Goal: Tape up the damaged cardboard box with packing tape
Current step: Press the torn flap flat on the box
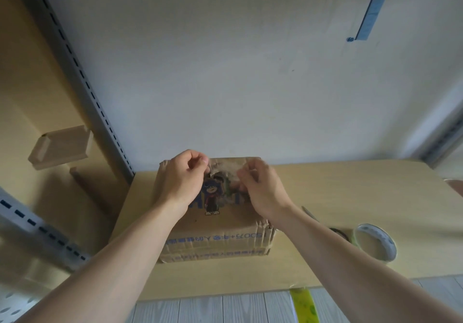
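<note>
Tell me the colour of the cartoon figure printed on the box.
The cartoon figure is mainly dark blue and black with some red, shown best in the head view.

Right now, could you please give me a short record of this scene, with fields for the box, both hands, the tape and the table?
box: cardboard box, cartoon print on top, torn hole near its far edge
surface: table, box rests on it
left hand: left hand pinches at the left of the tear
right hand: right hand pinches at the right of the tear
strip: what looks like a clear tape strip held between both hands over the hole
roll: tape roll on the table, right of the box, apart from it
</note>
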{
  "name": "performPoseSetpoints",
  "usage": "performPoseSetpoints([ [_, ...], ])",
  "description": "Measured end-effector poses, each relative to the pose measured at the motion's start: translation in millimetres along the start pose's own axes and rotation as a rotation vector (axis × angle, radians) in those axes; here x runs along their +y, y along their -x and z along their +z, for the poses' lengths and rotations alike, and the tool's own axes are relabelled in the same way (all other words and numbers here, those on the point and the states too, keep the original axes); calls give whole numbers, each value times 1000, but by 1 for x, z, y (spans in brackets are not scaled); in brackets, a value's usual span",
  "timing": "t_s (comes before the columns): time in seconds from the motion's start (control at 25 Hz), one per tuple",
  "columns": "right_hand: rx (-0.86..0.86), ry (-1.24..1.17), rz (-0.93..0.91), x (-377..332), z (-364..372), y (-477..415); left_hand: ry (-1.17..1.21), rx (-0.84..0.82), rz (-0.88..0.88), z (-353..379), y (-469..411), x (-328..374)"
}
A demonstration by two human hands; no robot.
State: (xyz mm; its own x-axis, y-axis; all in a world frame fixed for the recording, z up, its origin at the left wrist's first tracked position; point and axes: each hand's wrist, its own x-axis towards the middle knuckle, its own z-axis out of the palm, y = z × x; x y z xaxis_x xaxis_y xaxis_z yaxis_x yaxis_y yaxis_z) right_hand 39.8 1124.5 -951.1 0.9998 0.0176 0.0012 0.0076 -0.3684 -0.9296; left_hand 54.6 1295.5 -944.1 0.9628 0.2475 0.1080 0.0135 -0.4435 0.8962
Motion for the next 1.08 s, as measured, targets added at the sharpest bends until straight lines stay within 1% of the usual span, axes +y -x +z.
performPoseSetpoints([
  [0.08, 15, -83, 25, 6, -6, 1, -107, -38, 62, 5, 4, 3],
  [0.16, 21, -183, 80, 10, -13, 1, -248, -113, 173, 9, 6, 1],
  [0.24, 15, -252, 137, 11, -17, -1, -300, -199, 249, 13, 7, -7],
  [0.36, 5, -222, 158, 10, -16, -2, -307, -224, 310, 15, 10, -20],
  [0.44, 9, -209, 144, 9, -15, -1, -257, -211, 284, 14, 11, -21],
  [0.56, 41, -173, 129, 7, -13, 3, -153, -135, 231, 12, 10, -15],
  [0.68, 168, -19, 34, 1, -14, 11, -117, -84, 285, 8, 18, -2],
  [0.72, 202, -50, 20, -1, -13, 15, -142, -78, 310, 5, 20, 3],
  [0.76, 212, -135, 24, -1, -10, 19, -168, -85, 322, 4, 22, 7],
  [0.84, 169, -285, 84, -2, -4, 27, -150, -162, 258, 4, 20, 9],
  [0.92, 121, -321, 145, 0, -1, 29, -96, -273, 112, 6, 15, 2],
  [0.96, 105, -328, 172, 1, -1, 28, -92, -314, 72, 7, 14, -1],
  [1.08, 92, -292, 234, 0, -1, 22, -149, -374, 117, 8, 14, 0],
])
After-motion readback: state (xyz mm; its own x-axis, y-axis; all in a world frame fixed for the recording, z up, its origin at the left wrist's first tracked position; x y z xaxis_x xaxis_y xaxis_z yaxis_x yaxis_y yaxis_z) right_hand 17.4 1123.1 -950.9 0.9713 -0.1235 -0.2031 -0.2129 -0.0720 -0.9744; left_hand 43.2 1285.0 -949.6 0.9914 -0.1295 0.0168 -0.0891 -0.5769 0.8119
